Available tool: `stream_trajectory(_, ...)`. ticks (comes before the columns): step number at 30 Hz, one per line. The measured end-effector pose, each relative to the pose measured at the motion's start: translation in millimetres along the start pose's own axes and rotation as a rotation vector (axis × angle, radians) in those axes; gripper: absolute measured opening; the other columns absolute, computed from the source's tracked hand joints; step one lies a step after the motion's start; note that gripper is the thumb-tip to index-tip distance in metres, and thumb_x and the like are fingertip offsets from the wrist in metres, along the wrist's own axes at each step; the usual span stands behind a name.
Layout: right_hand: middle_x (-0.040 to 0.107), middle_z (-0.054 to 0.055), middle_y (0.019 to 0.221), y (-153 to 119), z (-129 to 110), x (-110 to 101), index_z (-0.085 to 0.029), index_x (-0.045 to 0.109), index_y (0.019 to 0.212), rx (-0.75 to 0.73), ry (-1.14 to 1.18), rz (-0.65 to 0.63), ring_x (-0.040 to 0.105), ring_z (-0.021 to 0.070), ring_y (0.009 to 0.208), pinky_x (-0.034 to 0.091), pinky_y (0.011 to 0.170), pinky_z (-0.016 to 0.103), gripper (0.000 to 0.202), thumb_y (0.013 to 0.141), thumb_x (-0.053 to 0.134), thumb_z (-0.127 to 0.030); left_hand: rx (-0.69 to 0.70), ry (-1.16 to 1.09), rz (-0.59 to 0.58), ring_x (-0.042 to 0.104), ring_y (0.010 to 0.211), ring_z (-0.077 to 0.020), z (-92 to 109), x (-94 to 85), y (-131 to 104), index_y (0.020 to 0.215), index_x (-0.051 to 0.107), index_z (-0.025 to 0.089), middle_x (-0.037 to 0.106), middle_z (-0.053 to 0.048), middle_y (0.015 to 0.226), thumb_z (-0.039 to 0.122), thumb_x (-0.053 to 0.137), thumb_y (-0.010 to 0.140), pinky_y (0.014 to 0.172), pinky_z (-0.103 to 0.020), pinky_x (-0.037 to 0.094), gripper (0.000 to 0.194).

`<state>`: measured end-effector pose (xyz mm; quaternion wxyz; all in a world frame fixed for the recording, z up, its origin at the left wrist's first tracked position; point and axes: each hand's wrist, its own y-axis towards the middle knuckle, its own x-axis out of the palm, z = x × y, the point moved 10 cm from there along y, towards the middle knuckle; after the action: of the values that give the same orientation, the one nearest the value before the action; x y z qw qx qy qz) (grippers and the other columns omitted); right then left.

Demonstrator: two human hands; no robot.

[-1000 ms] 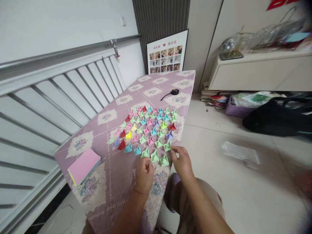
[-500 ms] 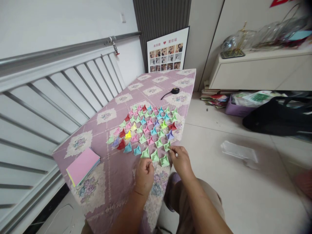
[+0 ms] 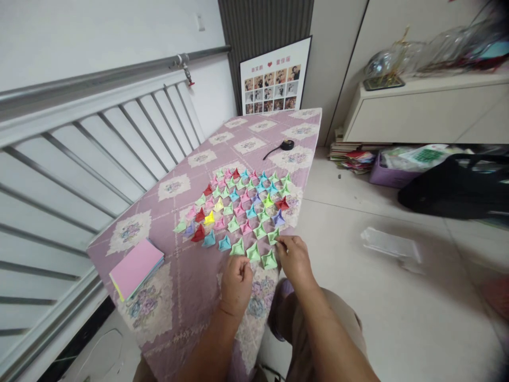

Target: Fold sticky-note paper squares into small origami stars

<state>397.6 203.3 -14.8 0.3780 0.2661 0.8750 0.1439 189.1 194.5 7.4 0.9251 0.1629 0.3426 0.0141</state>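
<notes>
Many small folded paper pieces, shaped like four-pointed stars with hollow middles, stand in rows on the tablecloth in green, pink, blue, red, yellow and purple. My right hand (image 3: 294, 260) pinches the right corner of a green folded paper star (image 3: 273, 236) at the right edge of the rows. My left hand (image 3: 236, 284) is curled closed just in front of another green paper star (image 3: 237, 247), with nothing visible in it; its far fingers are partly hidden. Between my hands sit two more stars, a green one (image 3: 253, 252) and the nearest green one (image 3: 269, 260).
A stack of coloured paper (image 3: 137, 268), pink on top, lies at the table's left. A black tape measure (image 3: 287, 145) rests farther back on the flowered tablecloth (image 3: 191, 286). Behind stands a photo board (image 3: 274, 79). A clear plastic box (image 3: 392, 246) is on the floor at right.
The view has shifted slightly. Both hands keep nearly the same places among the paper stars, with my right hand still at the same green star.
</notes>
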Motion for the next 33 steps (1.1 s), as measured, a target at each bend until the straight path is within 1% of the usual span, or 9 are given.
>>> stream_trajectory(7,0.062,0.009,0.083,1.6,-4.7,1.0,-0.018,0.071,0.086,-0.029,-0.047,-0.001,0.055,0.0212,0.078,0.045,0.078,0.035,0.022,0.083,0.049,-0.019,-0.014,-0.003,-0.009,0.053,0.072,-0.0148,-4.6,2.5,-0.6,0.08,0.058,0.019,0.056,0.0,0.074,0.014,0.048,0.08,0.068,-0.025,0.04,0.011)
stream_trajectory(16,0.061,0.008,0.081,0.1,-3.8,-2.0,-0.017,0.07,0.085,-0.057,-0.04,-0.009,0.055,0.0208,0.077,0.043,0.078,0.035,0.02,0.083,0.05,-0.02,-0.002,0.014,0.0,0.054,0.073,-0.0149,-2.0,0.8,0.2,0.081,0.058,0.019,0.057,-0.001,0.075,0.014,0.048,0.08,0.069,-0.025,0.04,0.011)
stream_trajectory(25,0.061,0.007,0.081,-0.2,-1.9,0.3,-0.02,0.068,0.084,-0.015,-0.008,-0.036,0.054,0.0209,0.079,0.042,0.08,0.036,0.019,0.081,0.049,-0.022,-0.002,0.022,0.001,0.054,0.073,-0.0149,-2.5,1.5,0.1,0.08,0.059,0.019,0.058,-0.001,0.075,0.014,0.048,0.08,0.068,-0.026,0.041,0.012)
stream_trajectory(29,0.061,0.008,0.083,0.9,-1.1,-8.5,-0.019,0.066,0.093,0.02,0.04,-0.003,0.054,0.0216,0.08,0.043,0.08,0.039,0.021,0.082,0.049,-0.025,0.001,0.002,0.005,0.054,0.074,-0.0146,-3.3,1.7,-0.7,0.081,0.058,0.019,0.057,0.0,0.075,0.013,0.048,0.08,0.069,-0.025,0.041,0.011)
stream_trajectory(33,0.061,0.009,0.09,0.8,12.5,-27.0,-0.016,0.062,0.102,0.161,0.148,0.112,0.055,0.0216,0.082,0.045,0.079,0.04,0.029,0.084,0.047,-0.033,0.006,-0.004,0.009,0.053,0.072,-0.0141,-3.5,2.1,-0.1,0.08,0.057,0.018,0.056,0.0,0.074,0.012,0.048,0.08,0.068,-0.025,0.04,0.012)
